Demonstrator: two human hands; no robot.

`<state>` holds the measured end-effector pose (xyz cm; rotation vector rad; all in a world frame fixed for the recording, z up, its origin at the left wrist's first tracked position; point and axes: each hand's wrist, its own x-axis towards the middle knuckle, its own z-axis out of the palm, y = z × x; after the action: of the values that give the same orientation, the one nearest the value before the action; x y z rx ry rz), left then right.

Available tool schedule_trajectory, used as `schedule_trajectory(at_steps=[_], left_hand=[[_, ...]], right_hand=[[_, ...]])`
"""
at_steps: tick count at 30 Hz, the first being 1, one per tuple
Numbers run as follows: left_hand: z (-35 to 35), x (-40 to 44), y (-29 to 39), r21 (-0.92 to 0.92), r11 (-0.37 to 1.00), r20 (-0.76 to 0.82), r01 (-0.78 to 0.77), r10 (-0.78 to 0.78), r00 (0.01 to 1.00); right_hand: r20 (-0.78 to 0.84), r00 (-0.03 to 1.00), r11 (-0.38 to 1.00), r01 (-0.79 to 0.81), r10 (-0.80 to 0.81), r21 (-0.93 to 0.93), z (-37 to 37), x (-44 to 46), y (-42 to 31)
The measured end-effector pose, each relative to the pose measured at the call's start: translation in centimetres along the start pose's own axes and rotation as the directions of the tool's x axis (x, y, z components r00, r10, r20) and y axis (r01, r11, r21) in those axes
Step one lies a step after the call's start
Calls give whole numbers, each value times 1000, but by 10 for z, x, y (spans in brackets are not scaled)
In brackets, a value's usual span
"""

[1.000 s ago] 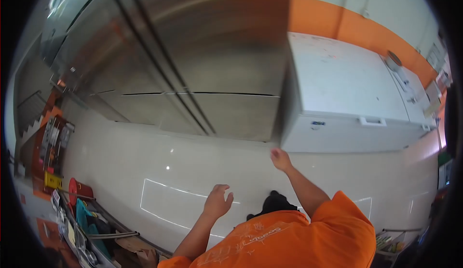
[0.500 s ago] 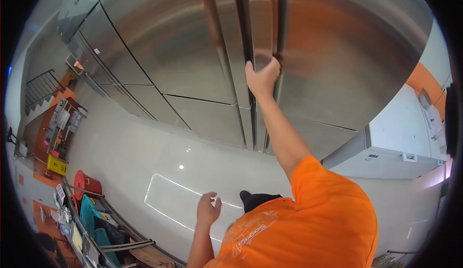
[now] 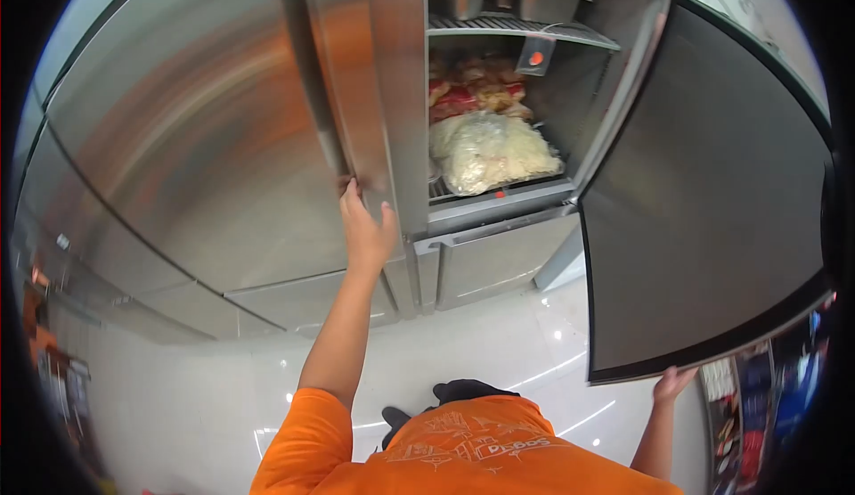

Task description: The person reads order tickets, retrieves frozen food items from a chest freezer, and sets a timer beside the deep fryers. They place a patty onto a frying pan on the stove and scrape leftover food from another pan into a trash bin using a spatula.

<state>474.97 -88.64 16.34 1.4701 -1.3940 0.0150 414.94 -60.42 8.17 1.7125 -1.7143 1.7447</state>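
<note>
My left hand [image 3: 367,235] reaches up to the closed left door [image 3: 214,174] of a steel refrigerator. Its fingertips hook at the long vertical door handle [image 3: 312,76], with the thumb held apart. Low on the right, my right hand [image 3: 674,384] grips the outer edge of the open right door [image 3: 704,192], its fingers partly hidden behind it. Inside the compartment, a clear bag of pale shredded food [image 3: 494,152] lies on the lower rack. Behind it are red and tan packages [image 3: 476,94]. Metal pans [image 3: 543,0] sit on the upper wire shelf [image 3: 525,27].
The open door swings out wide on my right. Below the compartment is a closed lower door [image 3: 508,259]. Shelves with colourful goods [image 3: 757,406] stand beyond the open door. Glossy pale floor [image 3: 534,343] lies around my dark shoes.
The right door has swung open and shows the food inside. My right hand has moved from the handle to the door's edge; my left hand has risen to the left door. The view has shifted.
</note>
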Motion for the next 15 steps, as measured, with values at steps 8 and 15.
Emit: schedule_trajectory(at_steps=[8, 15], left_hand=[[24, 10, -5, -48, 989, -62, 141, -144, 988], [19, 13, 10, -180, 965, -21, 189, -196, 980]], right_hand=[[-899, 397, 650, -736, 187, -189, 43, 52, 33], [-98, 879, 857, -423, 467, 296, 322, 77, -73]])
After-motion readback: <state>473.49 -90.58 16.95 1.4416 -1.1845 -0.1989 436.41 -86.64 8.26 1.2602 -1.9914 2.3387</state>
